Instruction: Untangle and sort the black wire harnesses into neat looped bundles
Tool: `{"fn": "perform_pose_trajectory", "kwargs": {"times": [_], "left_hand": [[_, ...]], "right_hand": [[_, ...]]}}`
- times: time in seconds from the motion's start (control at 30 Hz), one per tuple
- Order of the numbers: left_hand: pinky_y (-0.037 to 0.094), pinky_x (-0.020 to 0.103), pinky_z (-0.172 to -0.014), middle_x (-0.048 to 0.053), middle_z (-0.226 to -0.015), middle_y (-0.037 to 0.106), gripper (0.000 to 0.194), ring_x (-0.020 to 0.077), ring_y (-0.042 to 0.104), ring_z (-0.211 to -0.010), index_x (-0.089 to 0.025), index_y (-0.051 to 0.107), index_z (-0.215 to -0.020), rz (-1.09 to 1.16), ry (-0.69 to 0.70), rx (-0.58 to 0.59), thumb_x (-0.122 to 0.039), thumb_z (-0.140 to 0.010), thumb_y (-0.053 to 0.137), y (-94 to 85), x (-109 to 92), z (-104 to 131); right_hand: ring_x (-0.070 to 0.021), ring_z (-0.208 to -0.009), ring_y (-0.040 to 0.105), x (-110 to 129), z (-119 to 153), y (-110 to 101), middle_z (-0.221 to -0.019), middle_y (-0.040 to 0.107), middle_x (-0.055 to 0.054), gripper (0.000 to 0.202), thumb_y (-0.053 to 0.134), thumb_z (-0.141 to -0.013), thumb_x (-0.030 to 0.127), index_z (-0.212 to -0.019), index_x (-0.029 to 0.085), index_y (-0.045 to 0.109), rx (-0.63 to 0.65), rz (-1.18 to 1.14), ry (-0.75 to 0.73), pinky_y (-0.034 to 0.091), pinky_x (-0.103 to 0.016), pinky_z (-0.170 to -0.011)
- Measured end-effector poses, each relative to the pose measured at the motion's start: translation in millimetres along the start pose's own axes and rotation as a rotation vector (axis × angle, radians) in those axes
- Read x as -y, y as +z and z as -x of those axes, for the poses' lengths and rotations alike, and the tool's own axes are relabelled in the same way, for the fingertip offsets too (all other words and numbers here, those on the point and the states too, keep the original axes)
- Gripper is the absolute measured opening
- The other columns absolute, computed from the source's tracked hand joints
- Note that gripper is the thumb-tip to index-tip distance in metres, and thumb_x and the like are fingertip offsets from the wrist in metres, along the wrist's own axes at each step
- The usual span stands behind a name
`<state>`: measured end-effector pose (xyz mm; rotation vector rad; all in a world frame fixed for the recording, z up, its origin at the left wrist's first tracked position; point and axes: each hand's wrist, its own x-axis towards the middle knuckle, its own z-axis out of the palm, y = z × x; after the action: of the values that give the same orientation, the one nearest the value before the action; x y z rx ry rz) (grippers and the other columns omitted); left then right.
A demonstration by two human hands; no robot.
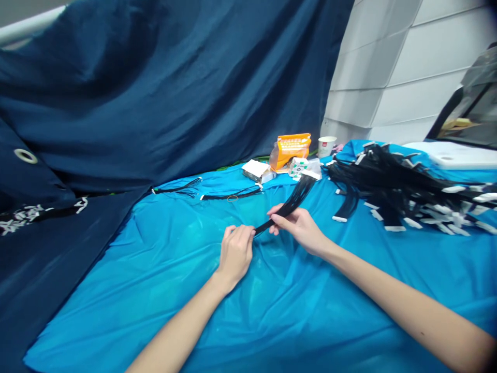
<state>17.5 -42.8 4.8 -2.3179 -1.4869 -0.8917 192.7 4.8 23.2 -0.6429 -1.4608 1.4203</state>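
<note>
A black wire harness (296, 198) with a white connector at its upper end runs slantwise between my two hands, above the blue cloth. My left hand (236, 250) is closed round its lower end, and the fingers hide whatever is at that tip. Further up, my right hand (298, 227) pinches the same bundle between thumb and fingers. The wires fan slightly apart between the right hand and the connector. To the right lies a large heap of similar black harnesses (392, 176) with white connectors.
Blue cloth (174, 290) covers the work surface, wrinkled throughout. Single thin harnesses (233, 196) lie towards the back. Behind them stand a small box (257, 170), an orange pouch (292, 149) and a paper cup (326, 146). A dark blue curtain (194, 77) hangs behind.
</note>
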Motion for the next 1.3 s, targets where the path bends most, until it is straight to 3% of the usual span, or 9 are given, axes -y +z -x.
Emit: {"fn": "perform_pose_trajectory", "kwargs": {"times": [0.17, 0.33, 0.5, 0.6, 0.83, 1.1, 1.3], "left_hand": [[0.035, 0.03, -0.066, 0.003, -0.07, 0.061, 0.031, 0.0147, 0.054, -0.064, -0.017, 0.05, -0.076, -0.067, -0.013, 0.178, -0.03, -0.094, 0.029, -2.5, -3, -1], [0.032, 0.03, -0.063, 0.002, -0.064, 0.06, 0.034, 0.0143, 0.053, -0.059, -0.017, 0.049, -0.072, -0.118, 0.01, 0.186, -0.033, -0.094, 0.028, -1.4, -3, -1], [0.031, 0.03, -0.063, 0.001, -0.065, 0.061, 0.031, 0.0134, 0.054, -0.059, -0.017, 0.05, -0.071, -0.121, 0.025, 0.208, -0.031, -0.093, 0.032, 1.5, 0, 0], [0.033, 0.029, -0.065, 0.002, -0.07, 0.062, 0.029, 0.0139, 0.056, -0.065, -0.018, 0.051, -0.074, -0.118, 0.032, 0.206, -0.028, -0.093, 0.032, 3.2, 2, 0], [0.039, 0.03, -0.07, 0.005, -0.092, 0.065, 0.024, 0.0166, 0.059, -0.082, -0.018, 0.053, -0.102, -0.099, -0.009, 0.171, -0.026, -0.093, 0.032, 6.0, 1, 4], [0.036, 0.027, -0.059, 0.002, -0.073, 0.064, 0.035, 0.0148, 0.059, -0.068, -0.019, 0.055, -0.079, -0.139, -0.069, 0.214, -0.034, -0.094, 0.027, 2.0, -3, 4], [0.031, 0.025, -0.056, 0.002, -0.075, 0.066, 0.033, 0.0139, 0.061, -0.067, -0.019, 0.055, -0.078, -0.142, -0.166, 0.242, -0.035, -0.093, 0.03, -1.6, -4, 0]], "right_hand": [[-0.0153, -0.057, 0.062, -1, 3, 2, -0.063, 0.064, -0.001, 0.033, 0.062, -0.076, 0.044, -0.09, 0.015, 0.062, 0.006, 0.163, -0.056, 0.049, -0.027, -0.057], [-0.02, -0.074, 0.064, -1, 1, 0, -0.083, 0.069, -0.006, 0.036, 0.064, -0.072, 0.047, -0.089, 0.016, 0.066, -0.143, 0.244, -0.063, 0.049, -0.032, -0.07], [-0.0204, -0.086, 0.064, 7, -5, -8, -0.083, 0.07, -0.005, 0.031, 0.064, -0.074, 0.045, -0.089, 0.018, 0.062, -0.273, -0.095, 0.016, 0.048, -0.036, -0.083], [-0.0198, -0.085, 0.066, 10, -6, -11, -0.084, 0.07, -0.004, 0.027, 0.067, -0.075, 0.039, -0.091, 0.019, 0.059, -0.254, -0.284, 0.037, 0.049, -0.036, -0.084], [-0.0214, -0.093, 0.065, 8, -5, -8, -0.088, 0.07, -0.005, 0.024, 0.067, -0.075, 0.036, -0.09, 0.02, 0.057, -0.157, -0.38, -0.004, 0.045, -0.041, -0.093], [-0.0219, -0.094, 0.065, 12, -2, -4, -0.09, 0.07, -0.004, 0.027, 0.069, -0.073, 0.038, -0.089, 0.02, 0.058, -0.077, -0.338, -0.011, 0.042, -0.043, -0.096], [-0.0218, -0.098, 0.063, 16, 0, -3, -0.093, 0.07, -0.005, 0.03, 0.07, -0.072, 0.039, -0.091, 0.02, 0.058, -0.08, -0.3, 0.044, 0.043, -0.041, -0.095]]}}
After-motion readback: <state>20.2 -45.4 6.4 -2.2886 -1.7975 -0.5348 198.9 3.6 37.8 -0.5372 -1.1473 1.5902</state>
